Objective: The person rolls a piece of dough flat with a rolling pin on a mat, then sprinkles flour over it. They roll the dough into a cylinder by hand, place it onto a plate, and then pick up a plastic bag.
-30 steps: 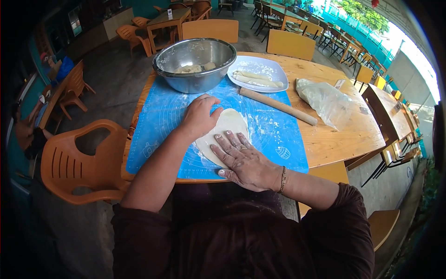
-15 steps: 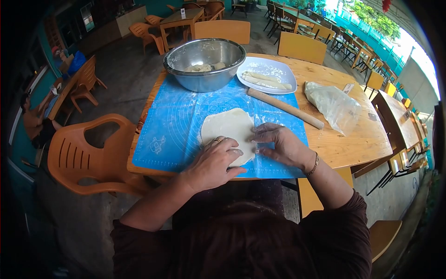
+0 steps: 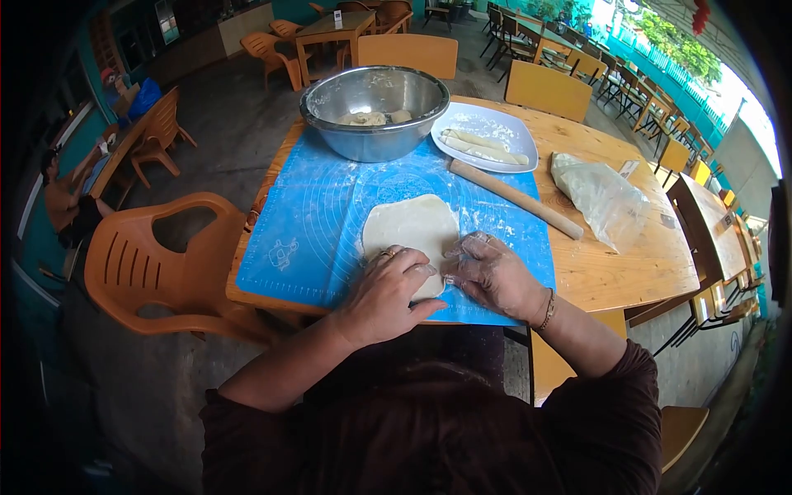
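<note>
A flat, pale sheet of rolled dough (image 3: 408,223) lies on a floured blue silicone baking mat (image 3: 322,206). My left hand (image 3: 392,293) rests on the near left part of the dough, its fingers bent over the surface and its thumb held apart. At the near right edge, my right hand (image 3: 491,272), dusted with flour, has its curled fingers closed on the dough's border. The dough's near edge is partly hidden beneath both hands. Behind the right hand, a wooden rolling pin (image 3: 516,198) lies aslant from the mat onto the table.
A steel bowl (image 3: 375,148) with dough pieces stands at the mat's far edge. Beside it, a white plate (image 3: 528,136) holds rolled dough strips. A clear plastic bag (image 3: 602,202) lies on the wooden table (image 3: 627,268). An orange chair (image 3: 165,264) stands left; a person sits farther off.
My right hand's fingers have curled in closer on the dough's near right edge. My left hand stays on the dough, with little shift. The whole view has moved slightly.
</note>
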A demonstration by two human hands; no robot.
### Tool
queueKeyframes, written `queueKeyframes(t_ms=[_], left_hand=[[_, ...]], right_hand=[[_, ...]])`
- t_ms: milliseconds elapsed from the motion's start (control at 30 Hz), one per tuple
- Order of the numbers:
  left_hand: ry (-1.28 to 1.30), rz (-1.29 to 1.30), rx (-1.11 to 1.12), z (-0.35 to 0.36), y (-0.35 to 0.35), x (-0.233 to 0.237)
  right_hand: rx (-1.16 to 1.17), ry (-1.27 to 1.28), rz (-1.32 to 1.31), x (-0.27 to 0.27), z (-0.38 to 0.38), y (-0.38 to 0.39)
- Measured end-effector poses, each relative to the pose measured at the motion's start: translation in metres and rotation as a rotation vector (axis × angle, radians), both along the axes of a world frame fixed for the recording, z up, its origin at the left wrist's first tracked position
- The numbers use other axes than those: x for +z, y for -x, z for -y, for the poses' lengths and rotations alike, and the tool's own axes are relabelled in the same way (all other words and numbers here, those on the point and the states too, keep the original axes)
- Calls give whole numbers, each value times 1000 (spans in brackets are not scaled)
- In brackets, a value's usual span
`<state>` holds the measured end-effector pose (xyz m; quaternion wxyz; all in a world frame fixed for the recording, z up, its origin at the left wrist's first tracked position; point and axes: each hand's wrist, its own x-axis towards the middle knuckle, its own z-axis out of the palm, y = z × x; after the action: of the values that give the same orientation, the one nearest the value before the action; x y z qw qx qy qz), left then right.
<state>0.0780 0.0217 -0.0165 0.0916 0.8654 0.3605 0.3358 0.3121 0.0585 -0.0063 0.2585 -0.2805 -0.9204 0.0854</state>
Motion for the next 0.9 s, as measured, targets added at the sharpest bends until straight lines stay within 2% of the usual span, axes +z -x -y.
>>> queueKeyframes(t_ms=[267, 467, 600, 900], left_hand=[[-22, -7, 107, 2, -7, -2], [57, 63, 80, 3, -7, -1], [-30, 6, 85, 4, -12, -1], [112, 60, 101, 2, -11, 8]], right_hand=[[94, 150, 5, 8, -27, 7], [60, 262, -3, 7, -23, 2], [78, 240, 3, 10, -16, 1], [160, 237, -34, 8, -23, 9]])
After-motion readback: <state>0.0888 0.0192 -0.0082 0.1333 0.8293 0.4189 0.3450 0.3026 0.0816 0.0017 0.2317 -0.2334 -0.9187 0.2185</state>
